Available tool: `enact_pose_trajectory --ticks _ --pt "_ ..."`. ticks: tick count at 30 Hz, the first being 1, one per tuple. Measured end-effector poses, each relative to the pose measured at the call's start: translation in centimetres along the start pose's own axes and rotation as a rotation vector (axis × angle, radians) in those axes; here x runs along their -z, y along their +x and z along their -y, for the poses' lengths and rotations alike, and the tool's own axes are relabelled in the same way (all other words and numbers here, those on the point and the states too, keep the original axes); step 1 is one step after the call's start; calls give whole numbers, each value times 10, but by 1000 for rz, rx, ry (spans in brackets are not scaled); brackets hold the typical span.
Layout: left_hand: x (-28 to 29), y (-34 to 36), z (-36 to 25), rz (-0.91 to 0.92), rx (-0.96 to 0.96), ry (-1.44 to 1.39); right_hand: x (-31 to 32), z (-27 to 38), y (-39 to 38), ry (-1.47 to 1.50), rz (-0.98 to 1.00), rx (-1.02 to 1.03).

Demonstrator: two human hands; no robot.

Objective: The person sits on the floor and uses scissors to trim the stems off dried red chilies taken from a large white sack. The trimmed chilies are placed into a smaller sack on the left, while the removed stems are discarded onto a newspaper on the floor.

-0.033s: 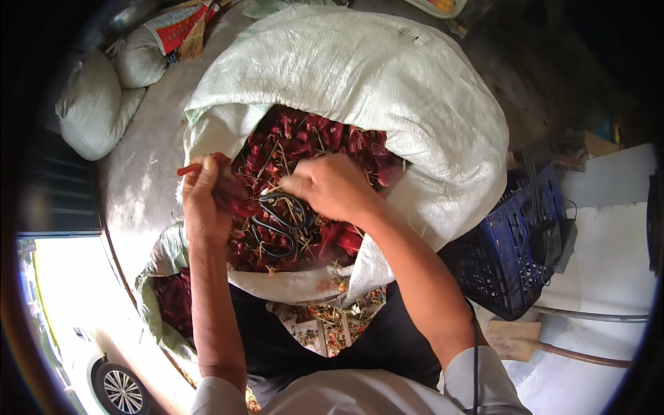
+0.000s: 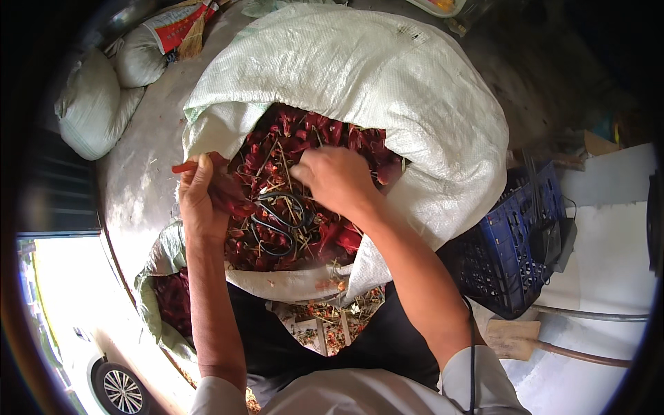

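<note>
**Both the left hand and the right hand are at the red pods**

We see the left hand closed on one pinched pod, gripped between thumb and fingers, its tip sticking out to the left. More red shows against the palm, but we cannot tell whether that is held too. The right hand is blurred above the heap with its fingers curled inward; we cannot tell whether they grasp anything.

Just below the right hand, we find a dark looped object lying on the red pods, among dry stalks. All this sits in the mouth of a big white woven sack, its edge folded back, in front of the person's dark trousers.

Beside the left forearm, we notice a smaller sack with dark red contents. To the right stands a blue crate, near a flat-bladed tool. Farther off, at upper left, we make out pale stuffed sacks and a straw broom; at lower left, a car wheel.
</note>
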State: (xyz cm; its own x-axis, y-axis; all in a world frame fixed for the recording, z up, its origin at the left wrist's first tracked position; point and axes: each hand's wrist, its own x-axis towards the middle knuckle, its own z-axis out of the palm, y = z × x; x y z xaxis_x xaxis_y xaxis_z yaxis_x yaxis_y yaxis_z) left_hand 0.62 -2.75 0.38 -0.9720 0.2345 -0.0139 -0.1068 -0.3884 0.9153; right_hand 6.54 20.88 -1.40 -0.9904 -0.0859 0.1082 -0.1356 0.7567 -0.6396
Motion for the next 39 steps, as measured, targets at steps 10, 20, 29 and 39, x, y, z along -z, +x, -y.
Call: enact_pose_trajectory --ticks 10,20,29,39 --pt "-10 1 -1 -20 76 89 -57 -9 35 -307 -241 -1" --pt "-22 -5 -12 -208 106 158 -43 -7 26 -274 -60 -110" --pt "-16 -7 -15 -170 144 160 -44 3 28 -287 -73 -131" --pt "-18 -5 -10 -165 165 256 -35 -1 27 -294 -64 -88"
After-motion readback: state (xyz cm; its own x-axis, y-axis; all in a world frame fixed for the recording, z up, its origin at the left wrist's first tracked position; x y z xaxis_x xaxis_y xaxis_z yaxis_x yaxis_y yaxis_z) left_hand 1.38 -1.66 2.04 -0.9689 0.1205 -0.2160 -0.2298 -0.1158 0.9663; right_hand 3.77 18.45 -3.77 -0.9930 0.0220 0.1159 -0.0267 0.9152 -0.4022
